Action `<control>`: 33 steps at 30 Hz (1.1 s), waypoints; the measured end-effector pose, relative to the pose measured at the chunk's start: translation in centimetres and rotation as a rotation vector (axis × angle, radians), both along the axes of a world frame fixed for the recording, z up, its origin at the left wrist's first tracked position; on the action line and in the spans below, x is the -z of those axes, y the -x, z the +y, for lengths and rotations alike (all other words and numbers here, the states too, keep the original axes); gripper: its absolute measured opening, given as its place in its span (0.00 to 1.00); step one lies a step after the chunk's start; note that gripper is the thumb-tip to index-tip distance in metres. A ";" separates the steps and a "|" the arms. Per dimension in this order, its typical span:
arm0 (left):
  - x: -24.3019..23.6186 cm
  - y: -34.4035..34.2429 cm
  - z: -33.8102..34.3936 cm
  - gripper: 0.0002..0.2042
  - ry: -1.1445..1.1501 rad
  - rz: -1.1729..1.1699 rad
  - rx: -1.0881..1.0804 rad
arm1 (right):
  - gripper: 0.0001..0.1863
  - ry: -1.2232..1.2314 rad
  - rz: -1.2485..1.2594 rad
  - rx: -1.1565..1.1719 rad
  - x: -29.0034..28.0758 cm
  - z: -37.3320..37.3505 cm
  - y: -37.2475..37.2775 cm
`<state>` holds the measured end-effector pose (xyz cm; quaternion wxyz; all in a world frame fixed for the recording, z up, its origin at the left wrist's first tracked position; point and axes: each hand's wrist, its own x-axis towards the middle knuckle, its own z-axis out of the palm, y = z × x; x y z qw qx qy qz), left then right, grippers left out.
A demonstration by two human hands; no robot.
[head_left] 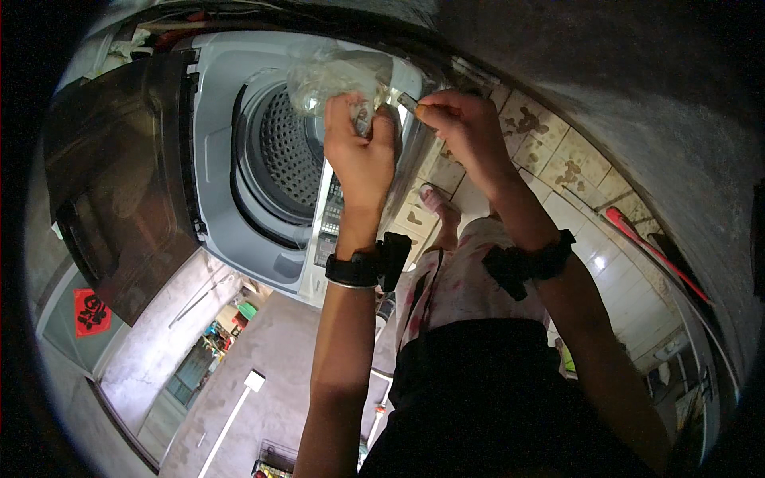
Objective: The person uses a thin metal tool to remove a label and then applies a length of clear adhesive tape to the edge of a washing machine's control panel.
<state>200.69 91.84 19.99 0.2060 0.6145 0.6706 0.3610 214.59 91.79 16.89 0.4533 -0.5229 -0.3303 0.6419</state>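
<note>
A clear plastic bag (331,73) is held up over the open top of a white washing machine (219,159). My left hand (358,151) grips the bag's lower part, fingers closed around it. My right hand (462,127) pinches the bag's edge near a small thin object between finger and thumb; what that object is I cannot tell. Below the bag lies the perforated metal drum (291,151). Both wrists wear black straps.
The machine's dark tinted lid (119,183) stands open at the left. A tiled floor (558,159) with stained tiles runs to the right, and a red-handled tool (637,235) lies along it. My foot (440,205) shows below the hands.
</note>
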 end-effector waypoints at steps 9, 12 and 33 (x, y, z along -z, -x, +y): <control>-0.1 0.0 0.1 0.13 -0.039 -0.068 0.016 | 0.12 0.181 0.100 -0.063 -1.2 0.6 -1.7; -1.2 -1.5 0.5 0.15 -0.023 0.230 0.000 | 0.11 0.143 0.007 -0.088 -0.1 0.1 -1.9; -1.2 -1.3 0.5 0.15 -0.017 0.241 -0.024 | 0.08 -0.120 -0.089 0.103 0.1 0.4 -0.5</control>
